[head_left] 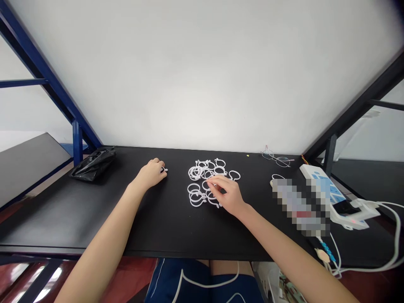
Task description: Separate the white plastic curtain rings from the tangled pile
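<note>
Many thin white rings (pixel 196 173), roundish, small tabs attached, no marked long axis; lying loosely overlapped at mid-table, mostly ahead and to the left of the right fingertips, some nearer the front edge.

Right hand (pixel 229 194): the nearer of two, over the pile's right side; thumb and forefinger narrowed, tips almost meeting at a ring's edge; whether one is pinched, cannot tell.

Left hand (pixel 150 173): well apart, to the pile's left; fingers curled over one separate white piece (pixel 166 170), partly showing; hold hidden.

Support: black tabletop (pixel 158 231).

Left end: black plastic bag (pixel 94 165).

Right end: eyeglasses (pixel 283 161) towards the wall; power strip (pixel 325 185) with white cables (pixel 397 229).
</note>
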Demonstrator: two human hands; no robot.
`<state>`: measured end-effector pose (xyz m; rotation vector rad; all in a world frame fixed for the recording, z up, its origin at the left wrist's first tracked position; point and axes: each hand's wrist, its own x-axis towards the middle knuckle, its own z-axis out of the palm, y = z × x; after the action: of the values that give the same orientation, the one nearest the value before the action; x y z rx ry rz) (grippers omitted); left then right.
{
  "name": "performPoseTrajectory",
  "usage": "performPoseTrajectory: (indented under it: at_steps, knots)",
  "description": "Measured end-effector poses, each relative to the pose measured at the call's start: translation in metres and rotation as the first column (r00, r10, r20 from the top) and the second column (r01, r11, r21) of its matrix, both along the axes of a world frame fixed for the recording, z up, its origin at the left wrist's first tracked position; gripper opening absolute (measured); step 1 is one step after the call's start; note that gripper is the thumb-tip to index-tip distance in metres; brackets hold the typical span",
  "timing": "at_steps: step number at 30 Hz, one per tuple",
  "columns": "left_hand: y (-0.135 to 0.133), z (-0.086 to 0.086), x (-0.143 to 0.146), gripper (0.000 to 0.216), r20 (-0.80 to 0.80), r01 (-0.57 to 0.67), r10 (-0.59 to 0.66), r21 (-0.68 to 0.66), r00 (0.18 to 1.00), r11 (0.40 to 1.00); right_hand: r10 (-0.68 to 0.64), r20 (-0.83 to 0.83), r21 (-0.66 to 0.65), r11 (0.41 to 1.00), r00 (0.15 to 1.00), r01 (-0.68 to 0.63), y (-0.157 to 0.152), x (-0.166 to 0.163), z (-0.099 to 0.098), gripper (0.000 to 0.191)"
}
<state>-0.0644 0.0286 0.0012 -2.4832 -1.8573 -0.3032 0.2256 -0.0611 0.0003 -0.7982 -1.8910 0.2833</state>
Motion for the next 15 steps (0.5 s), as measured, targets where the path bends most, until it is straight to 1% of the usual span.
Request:
performPoseTrajectory:
  at_steps: [4, 7, 9, 12, 15]
  knots:
    - [-0.001, -0.003, 0.003, 0.024, 0.015, 0.013, -0.014, 0.058, 1.0, 0.998, 0.016, 0.022, 0.013, 1.0, 1.0, -0.017, -0.001, -0.001, 0.001, 0.016]
    - [-0.005, 0.002, 0.012, 0.02, 0.007, 0.026, -0.027, 0.124, 1.0, 0.992, 0.029, 0.028, 0.016, 0.999, 0.999, -0.029, -0.002, -0.002, 0.002, 0.015]
    - [-0.008, 0.008, 0.019, 0.017, 0.031, 0.053, -0.06, 0.194, 0.998, 0.98, 0.033, 0.025, 0.011, 0.999, 0.999, -0.033, -0.003, -0.002, 0.002, 0.015]
    - [-0.012, 0.013, 0.031, 0.019, 0.067, 0.149, -0.173, 0.272, 0.983, 0.951, 0.046, 0.019, -0.001, 0.999, 0.999, -0.046, -0.004, -0.003, 0.003, 0.016]
    - [-0.016, 0.012, 0.042, 0.02, 0.111, 0.301, -0.34, 0.269, 0.934, 0.915, 0.072, 0.038, -0.022, 0.997, 0.997, -0.071, -0.007, -0.003, 0.003, 0.017]
